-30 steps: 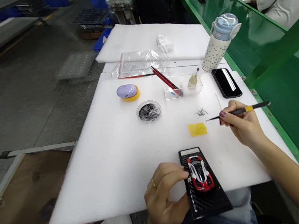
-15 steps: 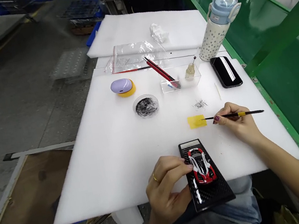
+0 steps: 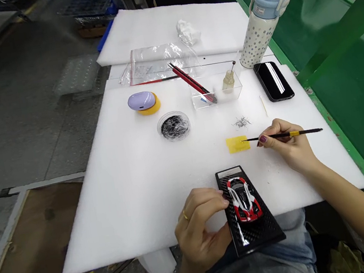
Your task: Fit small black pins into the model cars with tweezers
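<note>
Right hand point(image 3: 288, 146) pinches a slim black-and-yellow stylus point(image 3: 289, 134), tip just above a yellow pad point(image 3: 238, 144). Left hand point(image 3: 199, 229) curled, fingertips point(image 3: 223, 199) apparently touching the carbon-fibre base point(image 3: 254, 231) under the red-and-white model car point(image 3: 244, 199), on white foam sheet point(image 3: 118, 212); grip unclear.

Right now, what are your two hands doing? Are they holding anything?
Left hand: curled, fingertips touching the black model-car base; grip unclear.
Right hand: closed, holding a thin black-and-yellow applicator.
</note>
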### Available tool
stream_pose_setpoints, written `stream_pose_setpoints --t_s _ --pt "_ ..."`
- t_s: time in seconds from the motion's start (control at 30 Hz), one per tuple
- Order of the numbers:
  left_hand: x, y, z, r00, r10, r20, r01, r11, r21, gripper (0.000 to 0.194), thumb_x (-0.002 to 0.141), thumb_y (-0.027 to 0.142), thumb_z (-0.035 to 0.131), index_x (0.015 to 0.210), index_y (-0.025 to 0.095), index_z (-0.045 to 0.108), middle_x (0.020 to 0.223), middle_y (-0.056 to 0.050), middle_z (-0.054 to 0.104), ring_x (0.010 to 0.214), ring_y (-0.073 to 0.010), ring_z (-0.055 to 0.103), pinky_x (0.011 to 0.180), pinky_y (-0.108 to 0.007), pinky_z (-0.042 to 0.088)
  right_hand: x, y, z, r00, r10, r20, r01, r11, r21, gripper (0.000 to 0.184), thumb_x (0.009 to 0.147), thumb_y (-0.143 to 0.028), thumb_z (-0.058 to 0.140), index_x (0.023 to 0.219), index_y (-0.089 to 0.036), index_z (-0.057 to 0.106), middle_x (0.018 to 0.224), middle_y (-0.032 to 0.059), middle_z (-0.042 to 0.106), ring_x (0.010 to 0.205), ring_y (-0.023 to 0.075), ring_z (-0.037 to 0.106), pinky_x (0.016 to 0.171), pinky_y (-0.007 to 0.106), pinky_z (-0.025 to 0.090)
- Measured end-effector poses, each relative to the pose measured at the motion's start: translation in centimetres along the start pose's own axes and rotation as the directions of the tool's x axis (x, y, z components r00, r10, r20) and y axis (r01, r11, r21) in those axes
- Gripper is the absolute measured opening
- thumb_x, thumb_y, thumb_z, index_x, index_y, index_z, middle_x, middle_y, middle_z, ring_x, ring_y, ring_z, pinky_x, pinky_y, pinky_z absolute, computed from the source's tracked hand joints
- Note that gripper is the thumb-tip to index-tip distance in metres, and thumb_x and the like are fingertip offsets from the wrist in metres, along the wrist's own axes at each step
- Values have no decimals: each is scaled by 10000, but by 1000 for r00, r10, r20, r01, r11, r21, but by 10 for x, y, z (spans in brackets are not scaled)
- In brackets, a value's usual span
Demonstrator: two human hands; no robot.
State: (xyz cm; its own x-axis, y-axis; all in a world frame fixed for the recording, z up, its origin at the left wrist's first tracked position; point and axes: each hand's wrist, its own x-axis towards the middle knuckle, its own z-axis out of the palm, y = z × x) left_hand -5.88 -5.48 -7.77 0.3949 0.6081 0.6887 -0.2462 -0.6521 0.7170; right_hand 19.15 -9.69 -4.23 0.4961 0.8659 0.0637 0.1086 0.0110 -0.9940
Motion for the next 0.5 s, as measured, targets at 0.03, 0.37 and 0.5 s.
stream_pose_setpoints --t_s 0.03,0.37,0.5 --pt "0 0 0 1000 0 -3 0 1000 -8 176 915 120 703 1076 79 645 977 -73 667 953 -185 646 773 -337 558 -3 -2 1 1000 3 0 -3 998 61 316 742 -394 898 671 -215 648 684 22 731 632 151 663 574 273 494" --pt "3 3 2 1000 -4 -18 4 999 32 85 924 144 702 957 93 643 969 -67 666 932 -169 651 766 -335 572 -58 -17 41 993 71 92 -112 790 603 168 837 -251 811 756 -240 664 574 -28 554 539 118 493 481 233 384" --pt "6 4 2 1000 -8 -19 9 999 46 112 953 185 680 920 86 639 952 -63 659 927 -158 652 775 -324 582 -65 -12 47 989 66 133 -135 772 621 196 861 -284 782 748 -243 627 572 -32 502 535 121 431 492 243 381"
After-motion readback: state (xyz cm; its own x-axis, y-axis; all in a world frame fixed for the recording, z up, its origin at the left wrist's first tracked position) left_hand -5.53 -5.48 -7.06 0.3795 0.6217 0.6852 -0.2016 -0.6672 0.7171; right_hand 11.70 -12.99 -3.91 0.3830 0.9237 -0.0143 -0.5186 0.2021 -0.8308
